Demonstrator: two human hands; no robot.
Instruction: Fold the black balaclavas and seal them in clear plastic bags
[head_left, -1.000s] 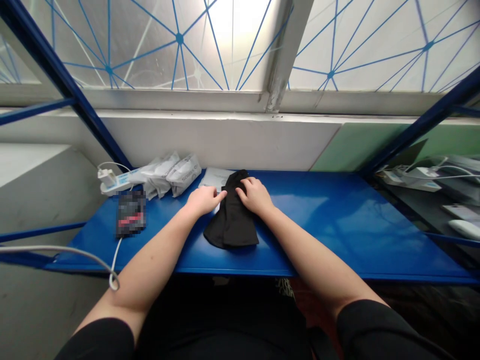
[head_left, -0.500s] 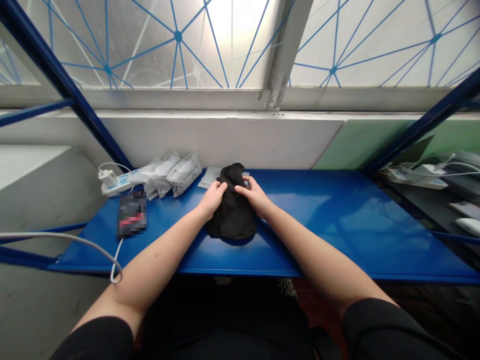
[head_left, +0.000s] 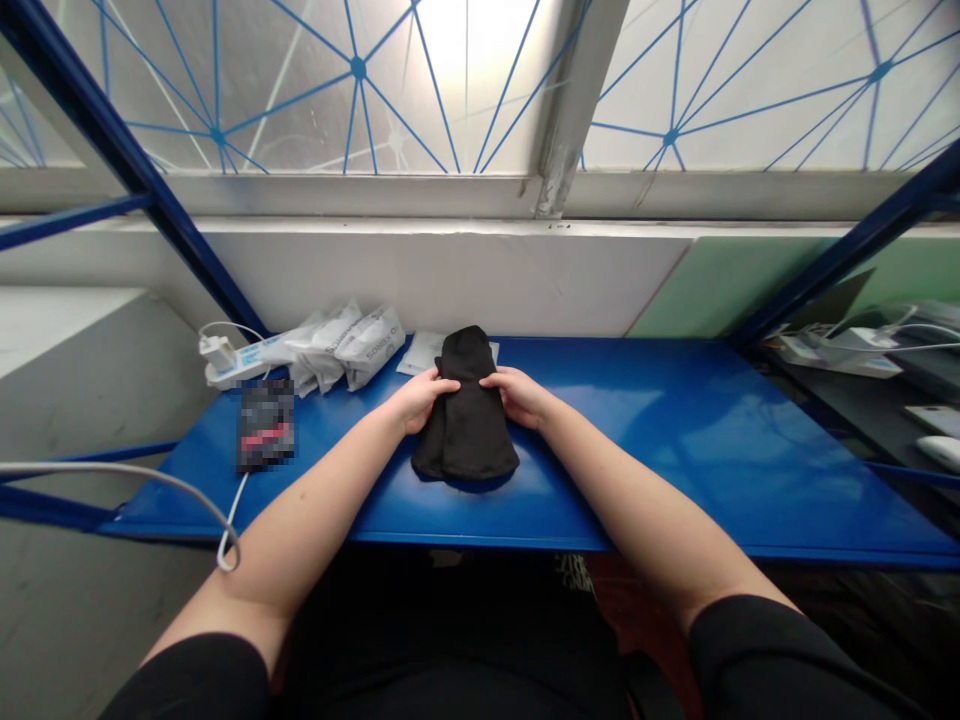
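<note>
Two overlapping pieces of black cloth (head_left: 477, 435) lie on the blue tabletop, the upper one covering most of the lower. Each looks long, with a rounded far end, a narrower middle and a wider near end; the exact kind of article cannot be made out. My left hand (head_left: 420, 398) grips the left edge at the narrow middle, thumb on top and fingers tucked under. At the right edge, my right hand (head_left: 523, 397) pinches the cloth the same way. A flat pale packet (head_left: 420, 353) lies partly beneath the far end.
White plastic packages (head_left: 367, 345) sit at the back left beside a power strip (head_left: 240, 365) with a plug. Nearer is a blurred dark item (head_left: 266, 425) with a white cable (head_left: 234, 515). Blue frame bars (head_left: 150, 190) rise at both sides. A wall and window stand behind.
The bunched upper black cloth now lies flatter and straighter, with the lower piece showing at its left. Both hands have moved slightly nearer me along its edges.
</note>
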